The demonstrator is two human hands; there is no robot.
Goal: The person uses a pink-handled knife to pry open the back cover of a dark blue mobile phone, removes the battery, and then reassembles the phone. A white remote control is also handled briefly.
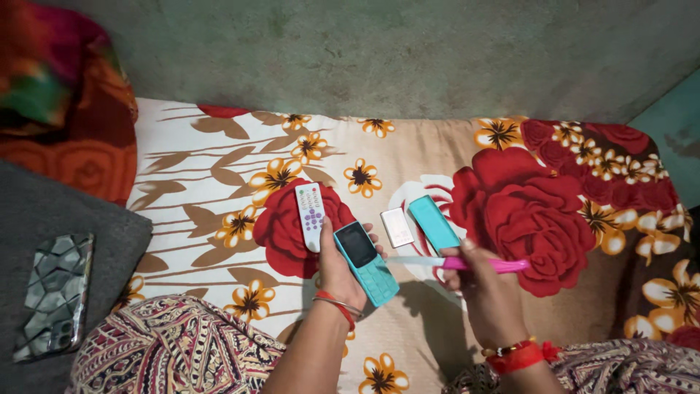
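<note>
Glossy plastic phone; metal-bladed knife; printed cloth bedsheet.

Bare forearms, banded wrists, patterned cloth over my knees

I see both my arms uncovered from wrist to elbow, with no sleeves in view. My left hand carries a thin metal bangle and a slim red thread bangle side by side at the wrist. My right hand has a beaded band and a broad red band, with a tuft of red thread sticking out at its side. My garment over both knees is cloth printed in maroon, cream and black swirls.
</note>
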